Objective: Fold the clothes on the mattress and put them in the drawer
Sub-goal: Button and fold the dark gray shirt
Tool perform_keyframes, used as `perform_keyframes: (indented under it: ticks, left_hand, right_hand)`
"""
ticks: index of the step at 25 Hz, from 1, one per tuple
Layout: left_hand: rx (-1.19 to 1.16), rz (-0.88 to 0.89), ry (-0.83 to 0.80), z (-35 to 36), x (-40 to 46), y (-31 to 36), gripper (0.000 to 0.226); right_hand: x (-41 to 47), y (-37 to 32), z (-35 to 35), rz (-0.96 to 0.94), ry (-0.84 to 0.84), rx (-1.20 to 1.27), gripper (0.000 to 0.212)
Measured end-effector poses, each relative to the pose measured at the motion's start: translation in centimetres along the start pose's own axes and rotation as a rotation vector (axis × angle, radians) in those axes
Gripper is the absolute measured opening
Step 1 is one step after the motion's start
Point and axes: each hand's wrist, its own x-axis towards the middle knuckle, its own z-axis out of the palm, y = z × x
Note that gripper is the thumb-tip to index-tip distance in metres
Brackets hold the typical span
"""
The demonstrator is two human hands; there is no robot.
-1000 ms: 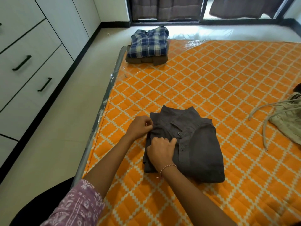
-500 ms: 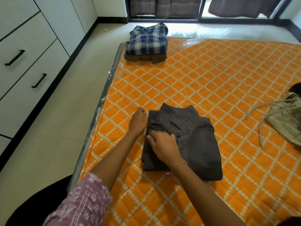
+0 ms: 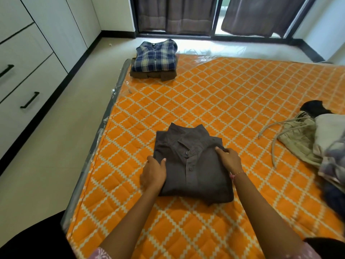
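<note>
A folded dark grey shirt (image 3: 192, 163) lies on the orange mattress (image 3: 233, 101), collar up and buttons showing. Both hands are on it, one at each side.

The left hand (image 3: 154, 173) sits at the left edge of the shirt. Its grip is curled round that edge: the thumb lies on top of the cloth and the fingers seem to go under the side, though they are hard to see. The right hand (image 3: 228, 159) is at the right side of the shirt, just past the collar. Its fingers bend down and pinch the cloth at the shoulder fold. A thin pink band is on that wrist.

Far ahead of the left hand, near the top corner of the mattress, a folded blue checked shirt (image 3: 155, 56) lies on top of a folded brown one (image 3: 149, 74). Well off to the right of the right hand is a messy pile of clothes (image 3: 317, 144), with a tan piece that has long strings, something white and something black.

Far to the left of the left hand, across the floor, are white drawers (image 3: 24, 86) with black handles. They are closed.
</note>
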Motion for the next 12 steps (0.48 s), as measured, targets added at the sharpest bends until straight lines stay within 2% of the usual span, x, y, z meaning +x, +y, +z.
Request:
perform_keyframes:
  ticks: [3, 7, 8, 10, 12]
  left_hand:
    - [-0.055, -0.024, -0.055, -0.6, 0.7, 0.0, 0.047]
    - [-0.178, -0.076, -0.187, -1.2, 1.8, 0.3, 0.049]
    - [-0.29, -0.086, -0.239, -1.4, 1.9, 0.3, 0.048]
    - [-0.556, -0.095, -0.398, -2.2, 1.8, 0.2, 0.045]
    - [-0.677, -0.003, -0.494, -2.7, 1.8, -0.4, 0.053]
  right_hand:
    - [2.0, -0.5, -0.4, 0.128, -0.075, 0.076, 0.071]
    - [0.5, -0.8, -1.1, 0.14, -0.102, 0.079, 0.08]
    - [-0.2, -0.5, -1.4, 0.161, -0.158, 0.098, 0.076]
    - [-1.9, 0.1, -2.2, 0.195, -0.357, 0.133, 0.052]
    - [-2.2, 1.2, -2.5, 0.158, -0.504, 0.218, 0.045]
